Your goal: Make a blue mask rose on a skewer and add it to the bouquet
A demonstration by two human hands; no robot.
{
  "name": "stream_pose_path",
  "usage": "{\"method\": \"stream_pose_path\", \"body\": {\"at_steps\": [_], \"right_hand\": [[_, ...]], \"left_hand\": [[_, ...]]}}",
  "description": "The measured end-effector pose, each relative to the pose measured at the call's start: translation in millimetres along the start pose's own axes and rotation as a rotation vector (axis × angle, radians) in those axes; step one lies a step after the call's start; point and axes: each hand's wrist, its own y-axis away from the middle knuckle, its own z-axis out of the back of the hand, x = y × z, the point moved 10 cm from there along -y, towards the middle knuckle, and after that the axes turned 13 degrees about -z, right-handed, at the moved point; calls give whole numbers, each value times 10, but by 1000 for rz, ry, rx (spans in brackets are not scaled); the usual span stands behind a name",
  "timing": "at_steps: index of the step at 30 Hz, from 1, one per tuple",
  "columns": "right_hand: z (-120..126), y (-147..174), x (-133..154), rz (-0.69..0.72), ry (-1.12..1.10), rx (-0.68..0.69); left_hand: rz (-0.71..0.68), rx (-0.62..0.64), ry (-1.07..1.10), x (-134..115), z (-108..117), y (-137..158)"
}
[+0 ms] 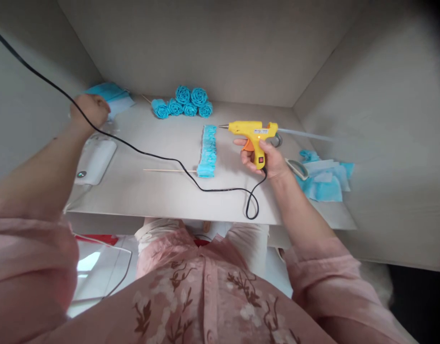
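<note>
Yellow plastic forms the body of the glue gun (254, 130), which we hold in our right hand (268, 160), fingers wrapped about its grip by the orange trigger (247, 145). Its metal nozzle (223, 126) points leftward from that hand, close to the far end of a crinkled blue strip (207, 150); we cannot tell whether they touch. A translucent glue stick (306, 135) juts out behind the gun, to the right of the same hand.

Well apart from it, our left hand (91, 111) has its fingers curled beside a folded blue and white sheet (114, 95); we cannot tell whether it grips anything. Between our hands, the strip lies on the bench (227, 205), its near end meeting a thin wooden stick (166, 170). Beyond the strip, six rolled blue flowers (190, 101) sit bunched together. Nearer us than the left hand is a white device (98, 161) with a small lit display. Just right of the right hand lie blue and white scraps (325, 181). A black cord (151, 155) crosses our view from the upper left, passing before our left wrist and looping up to the gun's grip.
</note>
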Motion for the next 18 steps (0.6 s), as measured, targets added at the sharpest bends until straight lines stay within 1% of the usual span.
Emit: {"method": "stream_pose_path", "body": {"at_steps": [2, 5, 6, 9, 11, 14, 18], "right_hand": [[13, 2, -16, -23, 1, -31], [-21, 6, -8, -20, -6, -11], [-33, 6, -3, -14, -8, 1], [-41, 1, 0, -2, -5, 10], [-37, -5, -4, 1, 3, 4], [-55, -13, 0, 16, 23, 14], [-47, -35, -18, 18, 52, 0]], "left_hand": [[30, -33, -34, -160, -11, 20], [10, -16, -51, -474, -112, 42], [-28, -6, -46, -600, -153, 42], [-90, 27, -24, -863, -275, 50], [-124, 25, -32, -963, -329, 45], [-161, 7, -40, -1017, -402, 24], [-373, 63, -18, -1224, -584, 47]]}}
